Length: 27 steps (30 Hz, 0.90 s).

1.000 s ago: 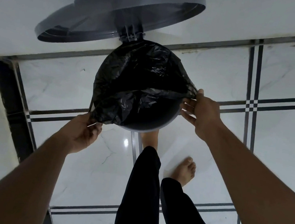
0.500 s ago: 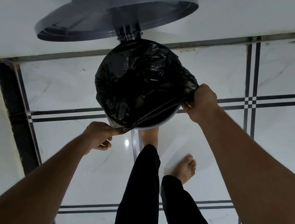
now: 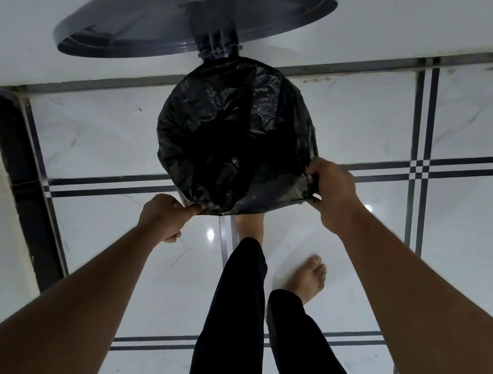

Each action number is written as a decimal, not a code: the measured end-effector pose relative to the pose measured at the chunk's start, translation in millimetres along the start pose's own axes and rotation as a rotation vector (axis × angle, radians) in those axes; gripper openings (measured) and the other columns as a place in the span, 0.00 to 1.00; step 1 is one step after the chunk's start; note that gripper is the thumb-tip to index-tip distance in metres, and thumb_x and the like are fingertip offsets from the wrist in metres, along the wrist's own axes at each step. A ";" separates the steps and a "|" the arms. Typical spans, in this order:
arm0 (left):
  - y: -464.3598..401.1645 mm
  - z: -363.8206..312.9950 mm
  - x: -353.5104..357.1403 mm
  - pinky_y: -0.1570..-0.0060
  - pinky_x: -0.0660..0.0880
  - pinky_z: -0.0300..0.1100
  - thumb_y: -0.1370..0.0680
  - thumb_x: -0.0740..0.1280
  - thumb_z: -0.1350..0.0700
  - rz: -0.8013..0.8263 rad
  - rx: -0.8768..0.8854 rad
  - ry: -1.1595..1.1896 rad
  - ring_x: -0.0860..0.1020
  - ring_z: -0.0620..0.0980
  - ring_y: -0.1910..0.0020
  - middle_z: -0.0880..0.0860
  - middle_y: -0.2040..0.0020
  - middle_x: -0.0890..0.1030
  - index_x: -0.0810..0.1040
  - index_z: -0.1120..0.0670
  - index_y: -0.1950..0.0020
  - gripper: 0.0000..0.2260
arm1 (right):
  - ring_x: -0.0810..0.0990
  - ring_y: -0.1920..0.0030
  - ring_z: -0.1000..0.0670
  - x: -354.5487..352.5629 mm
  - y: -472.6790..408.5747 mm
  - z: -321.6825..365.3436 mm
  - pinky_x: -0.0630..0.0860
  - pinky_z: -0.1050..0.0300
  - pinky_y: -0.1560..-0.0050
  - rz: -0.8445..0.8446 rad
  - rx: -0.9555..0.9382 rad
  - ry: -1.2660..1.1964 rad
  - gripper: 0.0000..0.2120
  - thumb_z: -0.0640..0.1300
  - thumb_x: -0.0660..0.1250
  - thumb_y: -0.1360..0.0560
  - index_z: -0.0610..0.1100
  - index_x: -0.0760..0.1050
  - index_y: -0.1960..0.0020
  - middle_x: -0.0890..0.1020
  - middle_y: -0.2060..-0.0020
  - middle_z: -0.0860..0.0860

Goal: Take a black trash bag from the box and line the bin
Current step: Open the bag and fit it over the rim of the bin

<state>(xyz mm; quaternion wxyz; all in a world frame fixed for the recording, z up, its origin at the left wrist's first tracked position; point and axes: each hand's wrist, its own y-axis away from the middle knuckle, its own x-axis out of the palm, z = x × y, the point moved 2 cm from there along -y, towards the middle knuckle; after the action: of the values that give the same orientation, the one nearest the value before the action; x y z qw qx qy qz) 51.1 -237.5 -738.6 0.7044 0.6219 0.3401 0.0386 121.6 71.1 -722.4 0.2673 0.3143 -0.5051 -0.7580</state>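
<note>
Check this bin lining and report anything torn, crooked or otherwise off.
Nothing stands out. The black trash bag covers the bin mouth with no tear showing, the lid stands open behind, and the left hand and right hand grip its near edge.

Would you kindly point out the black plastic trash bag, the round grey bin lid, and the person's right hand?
Black plastic trash bag (image 3: 232, 140): head view, on its dark middle inside the bin.
Round grey bin lid (image 3: 155, 12): head view, on its raised flat face.
Right hand (image 3: 331, 192): head view, on the back of the hand.
</note>
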 end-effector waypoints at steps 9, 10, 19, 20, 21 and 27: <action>-1.4 7.6 2.5 0.70 0.80 0.40 0.29 0.79 0.33 -0.008 -0.186 0.190 0.84 0.51 0.63 0.57 0.55 0.84 0.81 0.63 0.48 0.33 | 0.82 0.63 0.48 -14.2 -14.5 -16.4 0.87 0.49 0.56 -0.143 -0.105 0.363 0.09 0.45 0.77 0.23 0.43 0.79 0.56 0.82 0.64 0.48; -1.6 7.8 1.0 0.71 0.80 0.40 0.29 0.80 0.34 -0.014 -0.206 0.233 0.84 0.51 0.62 0.57 0.53 0.84 0.80 0.63 0.47 0.33 | 0.83 0.65 0.49 -13.9 -15.2 -16.2 0.86 0.51 0.59 -0.145 -0.103 0.380 0.10 0.46 0.78 0.23 0.43 0.79 0.56 0.84 0.64 0.48; -13.9 -1.1 -22.9 0.53 0.85 0.38 0.17 0.70 0.62 0.149 -0.262 1.028 0.89 0.50 0.47 0.60 0.42 0.88 0.84 0.59 0.48 0.03 | 0.91 0.51 0.45 10.5 -28.5 -11.1 0.88 0.53 0.55 -0.063 0.015 -0.003 0.09 0.34 0.66 0.18 0.37 0.85 0.44 0.90 0.48 0.41; -16.0 -2.2 -27.3 0.48 0.84 0.38 0.16 0.67 0.64 0.104 -0.267 1.059 0.87 0.50 0.42 0.61 0.40 0.87 0.83 0.59 0.51 0.06 | 0.91 0.48 0.44 11.4 -27.8 -10.8 0.88 0.54 0.56 -0.047 0.017 -0.022 0.10 0.34 0.66 0.18 0.38 0.85 0.44 0.90 0.48 0.41; -12.7 -5.5 -28.7 0.44 0.82 0.39 0.16 0.65 0.64 0.067 -0.256 1.063 0.85 0.50 0.38 0.62 0.38 0.86 0.82 0.59 0.50 0.07 | 0.90 0.46 0.43 11.2 -27.1 -11.3 0.88 0.54 0.56 -0.047 0.020 -0.013 0.10 0.35 0.66 0.18 0.40 0.86 0.43 0.90 0.46 0.41; 36.4 -43.4 -33.6 0.50 0.78 0.49 0.23 0.67 0.58 -0.694 0.313 0.601 0.76 0.48 0.61 0.44 0.62 0.73 0.72 0.53 0.51 0.05 | 0.85 0.40 0.47 9.8 -2.0 -5.6 0.79 0.48 0.43 -0.227 -0.233 0.193 0.14 0.48 0.61 0.21 0.52 0.80 0.39 0.86 0.44 0.55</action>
<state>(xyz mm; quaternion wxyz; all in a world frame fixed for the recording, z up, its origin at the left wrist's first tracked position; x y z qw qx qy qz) 15.8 -208.5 -691.1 0.4444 0.5316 0.7174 -0.0723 119.2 61.4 -727.9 0.2622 0.4075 -0.3471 -0.8030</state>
